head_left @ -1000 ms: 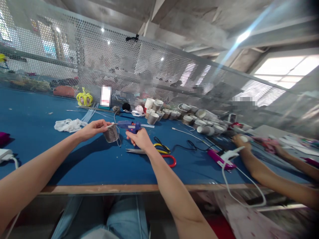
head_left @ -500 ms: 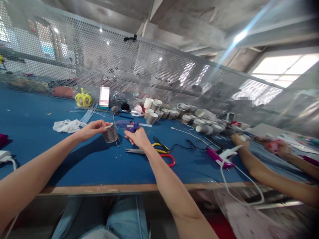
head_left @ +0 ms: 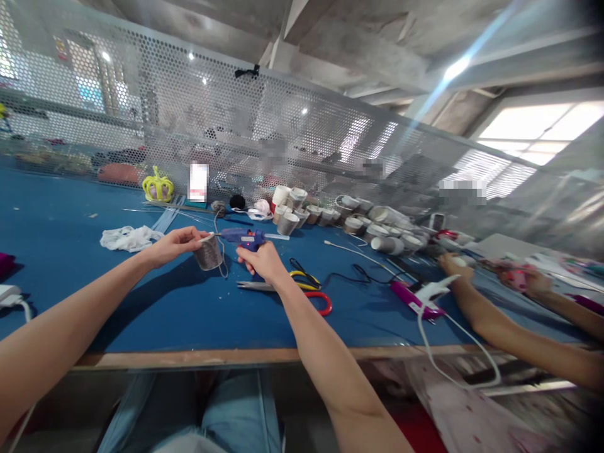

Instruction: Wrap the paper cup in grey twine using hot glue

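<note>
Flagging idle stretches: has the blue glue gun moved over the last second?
No, not noticeably: against the scissors on the table, the glue gun keeps its place, nozzle at the rim of the cup. Only the whole view shifts slightly.

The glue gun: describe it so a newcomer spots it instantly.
Above the blue table, find the camera wearer's right hand. It holds the glue gun, aimed at the grey cup in the left hand. Its blue body and translucent rear stick set it apart from the magenta device.

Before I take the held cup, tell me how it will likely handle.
The cup is probably light: the left hand pinches it by the rim. Being round, it may roll if laid sideways, and the string beside it could snag.
</note>
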The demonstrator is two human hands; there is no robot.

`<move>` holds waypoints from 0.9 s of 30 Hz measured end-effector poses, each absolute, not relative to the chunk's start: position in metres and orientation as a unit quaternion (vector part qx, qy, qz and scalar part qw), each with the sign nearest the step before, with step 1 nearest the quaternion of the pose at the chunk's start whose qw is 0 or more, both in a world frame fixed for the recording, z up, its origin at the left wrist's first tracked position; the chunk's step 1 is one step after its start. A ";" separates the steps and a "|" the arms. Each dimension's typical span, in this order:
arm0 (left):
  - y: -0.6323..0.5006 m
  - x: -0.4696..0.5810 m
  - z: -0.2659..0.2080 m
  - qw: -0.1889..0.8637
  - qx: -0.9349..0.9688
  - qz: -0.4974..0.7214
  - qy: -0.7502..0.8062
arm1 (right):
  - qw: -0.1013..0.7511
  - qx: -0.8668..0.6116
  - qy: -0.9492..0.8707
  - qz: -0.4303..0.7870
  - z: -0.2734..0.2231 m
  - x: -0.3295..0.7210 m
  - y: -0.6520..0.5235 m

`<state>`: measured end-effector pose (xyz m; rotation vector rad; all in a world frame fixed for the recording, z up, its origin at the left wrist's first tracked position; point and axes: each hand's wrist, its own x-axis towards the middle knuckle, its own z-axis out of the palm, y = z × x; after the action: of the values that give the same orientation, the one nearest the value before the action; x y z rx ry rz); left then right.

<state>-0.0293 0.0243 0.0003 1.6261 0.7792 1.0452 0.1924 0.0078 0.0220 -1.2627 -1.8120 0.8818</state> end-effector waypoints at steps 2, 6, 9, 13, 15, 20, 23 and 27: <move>0.024 -0.029 0.000 0.503 0.674 0.435 0.321 | 0.375 -0.493 -0.707 0.341 0.023 0.192 0.007; 0.023 -0.029 0.001 0.504 0.675 0.433 0.321 | 0.374 -0.485 -0.712 0.343 0.025 0.192 0.004; 0.023 -0.028 0.002 0.508 0.669 0.437 0.323 | 0.373 -0.486 -0.712 0.342 0.026 0.191 0.004; 0.023 -0.028 0.002 0.508 0.666 0.439 0.324 | 0.373 -0.494 -0.708 0.341 0.024 0.192 0.006; 0.023 -0.028 0.002 0.506 0.671 0.435 0.324 | 0.372 -0.490 -0.709 0.344 0.023 0.192 0.007; 0.021 -0.028 0.004 0.507 0.669 0.432 0.328 | 0.372 -0.481 -0.708 0.359 0.026 0.194 0.004; 0.021 -0.028 0.004 0.507 0.671 0.429 0.331 | 0.373 -0.471 -0.707 0.374 0.029 0.194 0.002; 0.021 -0.028 0.003 0.504 0.673 0.431 0.328 | 0.380 -0.468 -0.686 0.408 0.032 0.197 0.002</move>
<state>-0.0281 0.0211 0.0027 1.6248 0.7919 1.0409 0.1965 0.0017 0.0317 -1.1938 -1.7511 1.0424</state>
